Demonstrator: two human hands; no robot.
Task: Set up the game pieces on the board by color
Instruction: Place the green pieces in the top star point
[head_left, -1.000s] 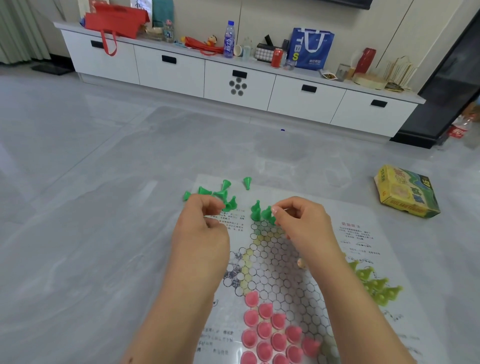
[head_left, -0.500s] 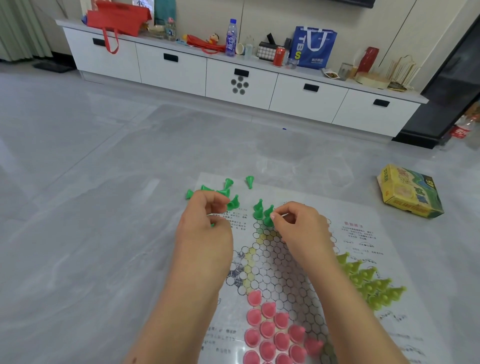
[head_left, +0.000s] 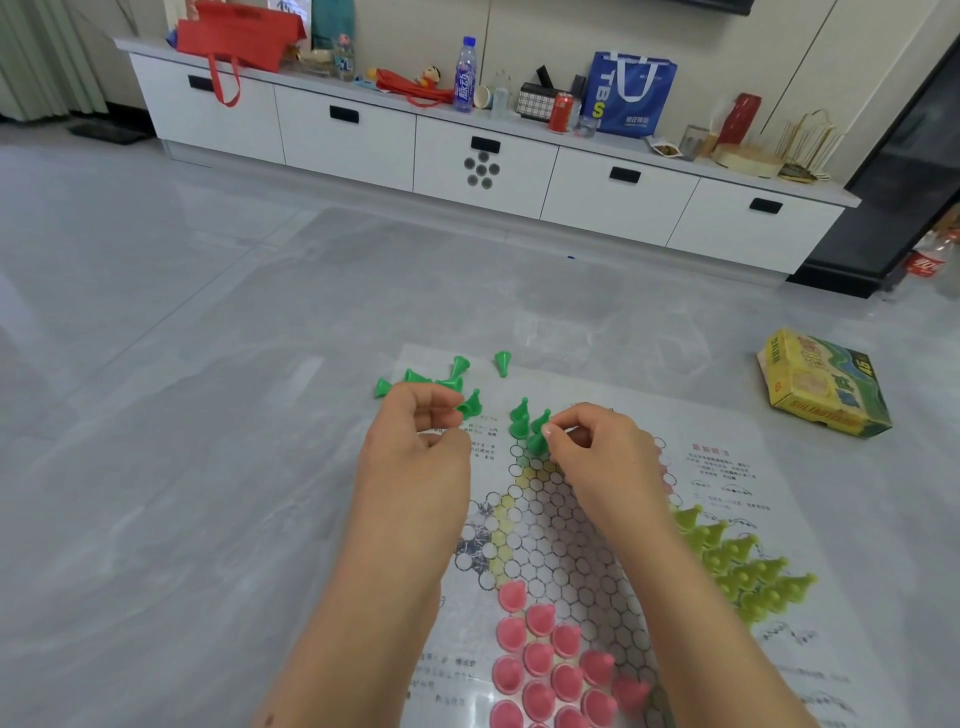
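Note:
A paper game board (head_left: 727, 467) with a hexagon grid lies on the grey floor. Pink pieces (head_left: 540, 654) fill its near point and yellow-green pieces (head_left: 737, 566) its right point. Several loose green pieces (head_left: 447, 376) lie tipped over at the board's far left corner. Two green pieces (head_left: 519, 415) stand upright at the far point. My right hand (head_left: 597, 457) pinches a green piece (head_left: 537, 441) right beside them. My left hand (head_left: 415, 441) is curled, its fingertips on a green piece (head_left: 470, 405) at the edge of the loose pile.
The yellow and green game box (head_left: 821, 389) lies on the floor to the right of the board. A long white cabinet (head_left: 483, 150) with bags, bottles and cans runs along the far wall. A soda bottle (head_left: 930, 260) stands at the far right.
My right hand has lowered its green piece toward the board next to the two standing ones. My left hand stays at the loose pile, fingers closing on a piece.

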